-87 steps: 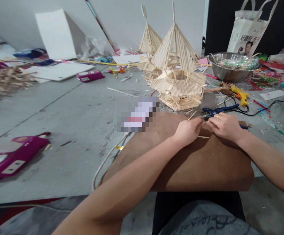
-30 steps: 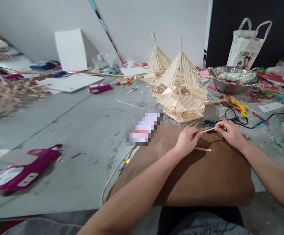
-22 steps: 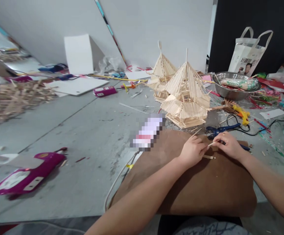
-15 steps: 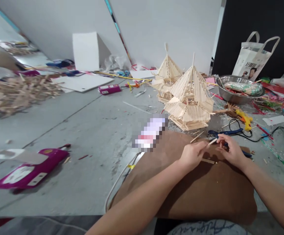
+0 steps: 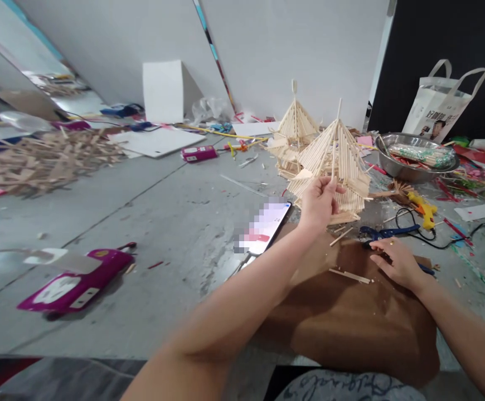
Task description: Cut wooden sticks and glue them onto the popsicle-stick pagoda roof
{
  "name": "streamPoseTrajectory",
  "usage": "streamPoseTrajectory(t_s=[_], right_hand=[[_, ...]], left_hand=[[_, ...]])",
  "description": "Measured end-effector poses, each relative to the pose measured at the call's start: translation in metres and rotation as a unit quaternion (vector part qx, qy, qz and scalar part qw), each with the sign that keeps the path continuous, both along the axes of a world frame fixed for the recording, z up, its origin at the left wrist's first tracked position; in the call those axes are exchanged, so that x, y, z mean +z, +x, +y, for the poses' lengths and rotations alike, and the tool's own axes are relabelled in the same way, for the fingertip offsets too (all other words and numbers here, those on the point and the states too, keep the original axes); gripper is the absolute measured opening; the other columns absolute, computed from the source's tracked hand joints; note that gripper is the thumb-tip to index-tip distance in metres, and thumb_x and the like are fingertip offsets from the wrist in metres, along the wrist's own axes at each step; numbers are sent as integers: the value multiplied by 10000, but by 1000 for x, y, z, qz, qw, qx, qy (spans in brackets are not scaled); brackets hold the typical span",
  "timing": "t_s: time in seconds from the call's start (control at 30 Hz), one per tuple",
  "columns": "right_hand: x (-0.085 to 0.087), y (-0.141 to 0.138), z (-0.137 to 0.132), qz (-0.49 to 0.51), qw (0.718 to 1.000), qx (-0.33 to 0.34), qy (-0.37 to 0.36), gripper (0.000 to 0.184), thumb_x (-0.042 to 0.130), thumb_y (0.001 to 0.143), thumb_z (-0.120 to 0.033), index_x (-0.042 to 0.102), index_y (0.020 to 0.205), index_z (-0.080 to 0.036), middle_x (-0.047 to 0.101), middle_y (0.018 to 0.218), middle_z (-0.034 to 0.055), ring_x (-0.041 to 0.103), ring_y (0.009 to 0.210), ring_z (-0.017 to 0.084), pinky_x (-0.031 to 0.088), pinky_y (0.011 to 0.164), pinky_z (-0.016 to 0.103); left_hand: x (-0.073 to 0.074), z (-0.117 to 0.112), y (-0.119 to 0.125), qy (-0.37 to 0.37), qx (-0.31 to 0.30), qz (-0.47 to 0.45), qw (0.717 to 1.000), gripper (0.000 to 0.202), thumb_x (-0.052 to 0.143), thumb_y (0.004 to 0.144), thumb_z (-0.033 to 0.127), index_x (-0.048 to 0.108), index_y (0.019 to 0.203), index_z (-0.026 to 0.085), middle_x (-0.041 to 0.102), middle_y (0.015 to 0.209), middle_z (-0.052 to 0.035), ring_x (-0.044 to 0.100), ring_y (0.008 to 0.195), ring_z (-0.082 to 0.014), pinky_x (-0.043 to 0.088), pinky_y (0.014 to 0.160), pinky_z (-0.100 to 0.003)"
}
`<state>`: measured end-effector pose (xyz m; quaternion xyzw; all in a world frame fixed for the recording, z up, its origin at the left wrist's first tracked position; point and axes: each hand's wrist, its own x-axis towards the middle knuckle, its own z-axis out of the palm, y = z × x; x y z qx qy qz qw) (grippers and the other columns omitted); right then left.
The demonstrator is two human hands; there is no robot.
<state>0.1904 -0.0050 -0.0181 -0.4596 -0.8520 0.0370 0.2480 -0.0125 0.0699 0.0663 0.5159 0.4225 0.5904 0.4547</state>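
Observation:
My left hand [image 5: 320, 200] is raised and pinches a thin wooden stick [image 5: 333, 161] held upright against the near stick-built pagoda model [image 5: 338, 161]. A second pagoda model [image 5: 294, 125] stands behind it. My right hand [image 5: 396, 264] lies on the brown paper [image 5: 351, 328] with fingers loosely spread and nothing in them, touching blue pliers [image 5: 382, 232]. A loose stick [image 5: 349, 275] lies on the paper between my hands.
A phone [image 5: 263, 227] lies left of the paper. A yellow glue gun [image 5: 422, 203] with black cord and a steel bowl [image 5: 413, 161] sit at right, a white bag [image 5: 445, 106] behind. Magenta boxes [image 5: 75, 281], a stick pile [image 5: 45, 161] and white boards [image 5: 154, 142] lie at left.
My left hand has lifted the stick off the paper and up to the near pagoda. My right hand has let go of the stick and dropped to the pliers. The view has shifted left.

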Motion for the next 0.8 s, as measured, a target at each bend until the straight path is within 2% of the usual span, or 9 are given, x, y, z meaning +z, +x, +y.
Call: streamPoseTrajectory(t_s=[0.17, 0.23, 0.4, 0.5, 0.6, 0.7, 0.8], right_hand=[[5, -7, -3, -84, 986, 144, -17, 455, 490, 821, -448, 548, 1166, -157, 583, 1174, 141, 518, 1070, 233, 379, 910, 420], [2, -11, -4, -111, 978, 172, -41, 527, 476, 808, -509, 531, 1210, -173, 539, 1243, 142, 471, 1144, 244, 328, 967, 444], [-8, -17, -3, -164, 972, 143, -87, 692, 370, 816, -594, 417, 1322, -125, 396, 1381, 162, 286, 1304, 281, 168, 1052, 516], [-9, -19, 3, -179, 967, 147, -103, 711, 340, 822, -602, 383, 1344, -122, 361, 1406, 152, 219, 1336, 269, 118, 1069, 514], [-7, -19, 12, -194, 960, 164, -119, 716, 327, 827, -597, 348, 1364, -124, 326, 1428, 142, 178, 1351, 259, 92, 1076, 506], [-4, -18, 24, -203, 954, 182, -128, 731, 321, 826, -598, 321, 1378, -119, 288, 1447, 141, 170, 1353, 268, 92, 1076, 508], [-1, -17, 36, -204, 951, 198, -123, 722, 346, 823, -584, 324, 1376, -119, 309, 1436, 146, 197, 1344, 273, 93, 1073, 513]], left_hand=[[-13, -1, -9, 3, -12, 37, 999, 261, 493, 794, 415, 443, 716, 171, 542, 544, 58, 387, 295, -27, 275, 302, -162], [-15, -5, -14, 5, -5, 52, 999, 235, 496, 792, 390, 443, 714, 175, 519, 512, 67, 381, 293, -28, 275, 308, -158], [-21, -27, -20, 26, 24, 95, 995, 217, 456, 819, 381, 418, 728, 186, 506, 510, 65, 393, 339, -32, 290, 353, -155], [-37, -48, -24, 53, 23, 175, 983, 268, 385, 851, 411, 424, 710, 187, 526, 545, 44, 456, 442, -55, 378, 461, -176], [-58, -63, -28, 68, 4, 285, 956, 259, 365, 859, 392, 461, 730, 188, 602, 645, 8, 556, 597, -91, 435, 614, -218], [-75, -66, -34, 59, -2, 352, 934, 237, 338, 866, 364, 487, 785, 197, 655, 777, -28, 601, 701, -127, 437, 686, -254], [-87, -62, -38, 28, 3, 378, 925, 224, 340, 859, 369, 481, 796, 206, 666, 798, -47, 627, 735, -165, 442, 684, -274]])
